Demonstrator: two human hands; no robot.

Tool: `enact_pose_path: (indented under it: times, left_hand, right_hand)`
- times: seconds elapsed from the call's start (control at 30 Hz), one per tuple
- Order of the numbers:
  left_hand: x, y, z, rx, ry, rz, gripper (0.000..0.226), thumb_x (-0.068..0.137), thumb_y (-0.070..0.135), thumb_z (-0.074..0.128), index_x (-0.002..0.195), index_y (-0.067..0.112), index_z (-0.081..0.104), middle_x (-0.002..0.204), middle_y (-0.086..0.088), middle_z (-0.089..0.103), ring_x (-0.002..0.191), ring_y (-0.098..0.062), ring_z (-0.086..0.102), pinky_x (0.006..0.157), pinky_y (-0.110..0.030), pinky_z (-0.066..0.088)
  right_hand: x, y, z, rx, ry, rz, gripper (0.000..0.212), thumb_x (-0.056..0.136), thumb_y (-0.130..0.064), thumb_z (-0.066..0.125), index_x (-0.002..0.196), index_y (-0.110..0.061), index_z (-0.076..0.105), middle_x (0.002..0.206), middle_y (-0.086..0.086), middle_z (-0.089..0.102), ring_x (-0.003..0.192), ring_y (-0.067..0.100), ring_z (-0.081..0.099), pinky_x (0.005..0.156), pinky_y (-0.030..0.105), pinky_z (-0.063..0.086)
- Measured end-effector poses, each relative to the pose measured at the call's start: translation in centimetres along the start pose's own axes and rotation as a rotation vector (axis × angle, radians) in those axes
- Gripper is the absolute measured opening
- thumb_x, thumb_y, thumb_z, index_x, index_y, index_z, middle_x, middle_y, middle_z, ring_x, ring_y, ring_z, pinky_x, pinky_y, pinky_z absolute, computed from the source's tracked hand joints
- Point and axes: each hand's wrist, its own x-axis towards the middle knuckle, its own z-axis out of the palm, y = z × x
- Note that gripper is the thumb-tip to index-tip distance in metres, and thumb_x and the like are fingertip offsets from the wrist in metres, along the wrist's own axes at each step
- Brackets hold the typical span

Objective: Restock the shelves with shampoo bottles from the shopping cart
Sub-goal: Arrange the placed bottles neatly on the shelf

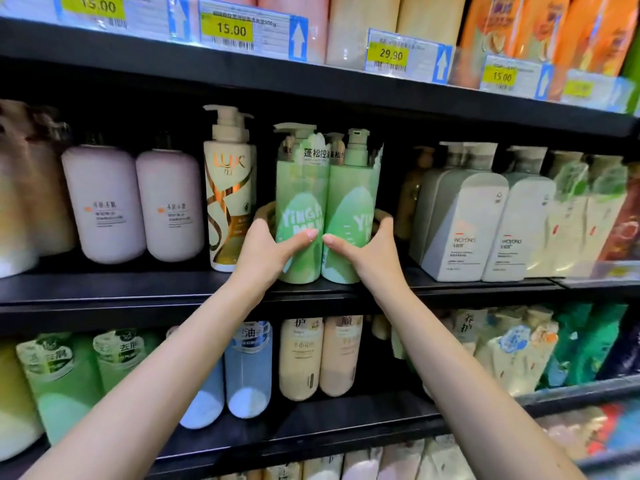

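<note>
Two light green pump shampoo bottles stand upright side by side at the front of the middle shelf [138, 289]. My left hand [266, 251] wraps the lower part of the left green bottle [299, 199], thumb across its front. My right hand [370, 251] grips the right green bottle [351, 199] the same way. The two thumbs nearly meet between the bottles. More green bottles of the same kind stand behind them, mostly hidden. The shopping cart is not in view.
A white and gold LUX bottle [230, 188] stands just left of the green pair, with pink bottles [104, 202] further left. Grey-white bottles [460, 220] stand to the right across a dark gap. Upper shelf edge with price tags [228, 29] hangs above; lower shelves are full.
</note>
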Motion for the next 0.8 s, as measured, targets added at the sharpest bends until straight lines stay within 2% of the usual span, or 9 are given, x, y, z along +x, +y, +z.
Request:
enact_pose_path:
  times: [0.07,0.13,0.2,0.3,0.4,0.53,0.6,0.7,0.8]
  left_hand:
    - [-0.2,-0.1,-0.1,0.025,0.026,-0.002,0.055,0.072,0.034,0.080,0.112,0.013,0.048,0.105,0.002,0.062,0.101,-0.013,0.060,0.085,-0.030,0.050]
    - [-0.3,-0.1,-0.2,0.092,0.028,-0.018,0.057,0.070,0.039,0.080,0.107,0.014,0.045,0.105,0.001,0.059,0.101,-0.016,0.057,0.085,-0.033,0.049]
    - [-0.4,-0.2,-0.2,0.195,0.020,-0.025,0.063,0.066,0.042,0.082,0.105,0.012,0.043,0.109,-0.003,0.057,0.101,-0.019,0.055,0.085,-0.034,0.048]
    - [-0.6,-0.1,0.0,0.343,0.047,-0.007,0.067,0.062,0.042,0.085,0.101,0.010,0.041,0.108,-0.007,0.056,0.100,-0.022,0.054,0.079,-0.035,0.047]
    - [-1.1,0.2,-0.1,0.326,0.049,0.012,0.062,0.068,0.036,0.083,0.102,0.011,0.039,0.102,0.000,0.052,0.094,-0.016,0.051,0.063,-0.023,0.040]
    - [-1.4,0.0,-0.4,0.306,0.017,0.047,0.055,0.074,0.033,0.078,0.106,0.009,0.040,0.100,0.005,0.052,0.091,-0.011,0.050,0.063,-0.016,0.038]
    - [-1.5,0.1,-0.4,0.283,-0.002,0.054,0.050,0.076,0.030,0.077,0.106,0.013,0.040,0.093,0.015,0.050,0.083,0.000,0.049,0.062,-0.012,0.036]
    - [-1.5,0.2,-0.4,0.256,-0.025,0.054,0.047,0.077,0.026,0.075,0.109,0.017,0.041,0.093,0.019,0.051,0.083,0.008,0.050,0.065,-0.011,0.038]
    - [-1.6,0.1,-0.3,0.288,0.000,0.058,0.049,0.075,0.034,0.076,0.107,0.017,0.044,0.100,0.010,0.055,0.093,-0.006,0.054,0.068,-0.018,0.041]
  right_hand:
    - [-0.2,0.2,-0.3,0.055,-0.049,0.021,0.059,0.075,-0.028,0.079,0.117,-0.018,0.039,0.118,0.004,0.061,0.102,0.011,0.064,0.087,0.029,0.054]
    - [-0.3,0.4,-1.1,0.130,-0.100,0.049,0.043,0.087,-0.017,0.066,0.120,-0.021,0.040,0.118,0.006,0.062,0.095,0.006,0.065,0.078,0.021,0.054]
    - [-0.1,0.8,-1.6,0.163,-0.128,0.061,0.044,0.088,-0.010,0.062,0.125,-0.021,0.042,0.117,0.009,0.063,0.091,0.005,0.066,0.072,0.017,0.052]
    - [-0.1,0.9,-1.8,0.174,-0.126,0.065,0.051,0.080,-0.013,0.073,0.122,-0.023,0.045,0.115,0.003,0.064,0.096,0.006,0.066,0.075,0.018,0.054]
    - [-0.3,0.8,-1.8,0.162,-0.144,0.058,0.055,0.074,-0.019,0.080,0.116,-0.027,0.047,0.112,-0.003,0.066,0.098,0.006,0.067,0.080,0.025,0.055]
    - [-0.3,0.9,-1.9,0.202,-0.153,0.059,0.048,0.083,-0.009,0.070,0.121,-0.022,0.044,0.114,0.001,0.064,0.095,0.004,0.066,0.073,0.017,0.053]
    - [-0.3,1.1,-2.0,0.187,-0.159,0.047,0.054,0.081,-0.007,0.072,0.125,-0.020,0.043,0.116,0.003,0.063,0.098,0.007,0.066,0.074,0.018,0.053]
    - [-0.3,1.1,-1.8,0.129,-0.142,0.039,0.070,0.068,-0.021,0.084,0.124,-0.024,0.042,0.117,0.001,0.062,0.103,0.009,0.064,0.083,0.025,0.055]
    - [-0.3,1.0,-1.5,0.038,-0.148,0.036,0.083,0.050,-0.055,0.086,0.118,-0.037,0.041,0.130,0.004,0.053,0.116,0.016,0.057,0.098,0.038,0.049]
